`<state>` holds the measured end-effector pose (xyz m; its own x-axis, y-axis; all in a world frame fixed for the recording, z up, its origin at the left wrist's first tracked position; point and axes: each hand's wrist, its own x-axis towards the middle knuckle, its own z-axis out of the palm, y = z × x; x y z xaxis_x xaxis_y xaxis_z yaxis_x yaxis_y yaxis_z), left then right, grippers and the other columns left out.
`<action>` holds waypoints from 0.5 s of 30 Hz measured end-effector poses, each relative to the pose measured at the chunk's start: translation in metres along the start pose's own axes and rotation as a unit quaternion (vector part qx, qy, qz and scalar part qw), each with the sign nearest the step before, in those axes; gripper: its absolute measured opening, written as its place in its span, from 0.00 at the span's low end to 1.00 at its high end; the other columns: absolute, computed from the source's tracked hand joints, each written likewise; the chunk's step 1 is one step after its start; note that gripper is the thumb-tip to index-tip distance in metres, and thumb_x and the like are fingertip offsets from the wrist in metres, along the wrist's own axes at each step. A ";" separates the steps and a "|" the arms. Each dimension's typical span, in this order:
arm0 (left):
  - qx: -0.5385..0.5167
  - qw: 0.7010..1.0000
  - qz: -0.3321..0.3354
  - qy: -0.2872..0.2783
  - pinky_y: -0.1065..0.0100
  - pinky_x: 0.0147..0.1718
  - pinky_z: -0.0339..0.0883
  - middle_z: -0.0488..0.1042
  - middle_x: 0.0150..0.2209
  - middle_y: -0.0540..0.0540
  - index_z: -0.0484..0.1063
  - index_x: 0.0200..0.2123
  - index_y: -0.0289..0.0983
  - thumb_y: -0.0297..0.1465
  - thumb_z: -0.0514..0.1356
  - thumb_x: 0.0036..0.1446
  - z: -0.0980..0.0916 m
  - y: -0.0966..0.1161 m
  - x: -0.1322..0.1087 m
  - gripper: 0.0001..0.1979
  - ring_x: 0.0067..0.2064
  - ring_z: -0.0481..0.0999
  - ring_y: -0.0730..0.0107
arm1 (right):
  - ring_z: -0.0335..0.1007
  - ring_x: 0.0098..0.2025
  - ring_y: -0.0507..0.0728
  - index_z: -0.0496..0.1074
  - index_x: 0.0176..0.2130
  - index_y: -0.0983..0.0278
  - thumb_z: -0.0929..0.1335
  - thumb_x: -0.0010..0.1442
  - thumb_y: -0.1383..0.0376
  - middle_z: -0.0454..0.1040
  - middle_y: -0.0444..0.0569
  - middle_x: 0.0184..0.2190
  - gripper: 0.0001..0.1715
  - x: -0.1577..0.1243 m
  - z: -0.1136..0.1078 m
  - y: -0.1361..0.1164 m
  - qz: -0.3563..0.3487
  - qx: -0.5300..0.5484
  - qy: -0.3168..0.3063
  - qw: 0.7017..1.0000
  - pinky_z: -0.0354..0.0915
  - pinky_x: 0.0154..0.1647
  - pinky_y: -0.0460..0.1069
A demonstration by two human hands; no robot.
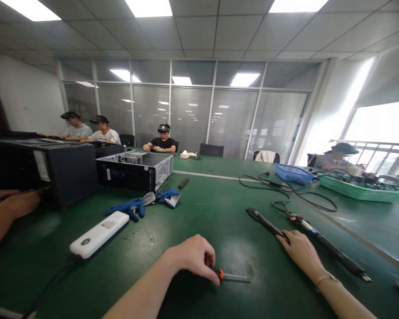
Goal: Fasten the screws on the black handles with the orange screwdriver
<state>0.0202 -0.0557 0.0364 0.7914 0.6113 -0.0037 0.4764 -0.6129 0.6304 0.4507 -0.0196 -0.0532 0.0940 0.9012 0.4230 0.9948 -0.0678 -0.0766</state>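
Observation:
My left hand (193, 257) is low in the middle of the view, its fingers closed round the handle of a screwdriver (235, 278). An orange collar shows at the fingers, and the metal shaft points right, low over the green table (199, 212). Further right, my right hand (301, 250) has its fingers on the near end of a slim black rod-like tool (264, 220), whose exact kind I cannot make out. Just right of that hand lies a corded electric screwdriver (329, 248) with a metal tip towards me. The palm sides of both hands are hidden.
Open computer cases (75, 175) stand at left, where another person's hands (16, 206) reach in. Blue work gloves (133, 207) and a white power bank (99, 234) with a cable lie nearer. Blue (294, 174) and green baskets (362, 188) and black cords (306, 195) are at right. Several people sit around.

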 end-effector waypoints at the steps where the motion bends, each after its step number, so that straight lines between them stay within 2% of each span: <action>1: 0.002 1.000 -0.001 0.000 0.76 0.24 0.60 0.75 0.25 0.51 0.78 0.29 0.37 0.51 0.68 0.38 -0.001 0.001 0.000 0.23 0.25 0.71 0.74 | 0.70 0.40 0.63 0.73 0.47 0.67 0.59 0.61 0.51 0.73 0.58 0.39 0.29 0.000 0.000 -0.006 -0.002 0.004 -0.002 1.000 0.64 0.43 0.54; 5: 0.015 1.000 0.011 0.014 0.75 0.26 0.62 0.76 0.28 0.50 0.78 0.31 0.37 0.51 0.67 0.40 -0.005 0.006 -0.001 0.23 0.28 0.73 0.72 | 0.70 0.42 0.62 0.74 0.47 0.67 0.59 0.61 0.50 0.73 0.58 0.41 0.28 -0.001 -0.004 -0.044 -0.029 0.045 -0.009 0.999 0.63 0.45 0.53; 8: 0.033 0.998 0.016 0.056 0.75 0.29 0.63 0.76 0.30 0.48 0.77 0.33 0.36 0.49 0.65 0.47 -0.008 0.008 -0.001 0.21 0.31 0.73 0.71 | 0.69 0.43 0.62 0.74 0.47 0.64 0.60 0.61 0.50 0.73 0.56 0.42 0.27 -0.002 -0.010 -0.083 -0.067 0.106 -0.023 0.992 0.63 0.46 0.52; 10: 0.053 0.993 0.006 0.109 0.73 0.33 0.64 0.76 0.33 0.48 0.77 0.35 0.36 0.45 0.63 0.52 -0.010 0.007 0.000 0.18 0.34 0.74 0.70 | 0.69 0.43 0.61 0.73 0.48 0.63 0.60 0.61 0.51 0.72 0.55 0.42 0.26 -0.004 -0.015 -0.111 -0.092 0.150 -0.036 0.984 0.63 0.47 0.52; 13: 0.094 0.973 -0.017 0.212 0.68 0.44 0.64 0.75 0.40 0.46 0.76 0.39 0.38 0.40 0.63 0.54 -0.012 -0.001 0.002 0.14 0.43 0.73 0.65 | 0.68 0.45 0.61 0.74 0.48 0.62 0.61 0.60 0.52 0.72 0.54 0.42 0.24 -0.007 -0.023 -0.152 -0.121 0.210 -0.064 0.968 0.62 0.48 0.52; 15: 0.114 0.959 -0.036 0.259 0.64 0.50 0.62 0.73 0.46 0.44 0.74 0.45 0.39 0.38 0.65 0.51 -0.013 -0.010 0.001 0.17 0.49 0.70 0.61 | 0.68 0.45 0.60 0.74 0.48 0.61 0.62 0.60 0.53 0.72 0.53 0.42 0.23 -0.011 -0.030 -0.177 -0.144 0.246 -0.088 0.955 0.62 0.48 0.52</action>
<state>0.0115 -0.0421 0.0407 0.4857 0.7862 0.3821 0.6405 -0.6176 0.4564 0.2752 -0.0303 -0.0175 -0.2315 0.9128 0.3364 0.8350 0.3639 -0.4128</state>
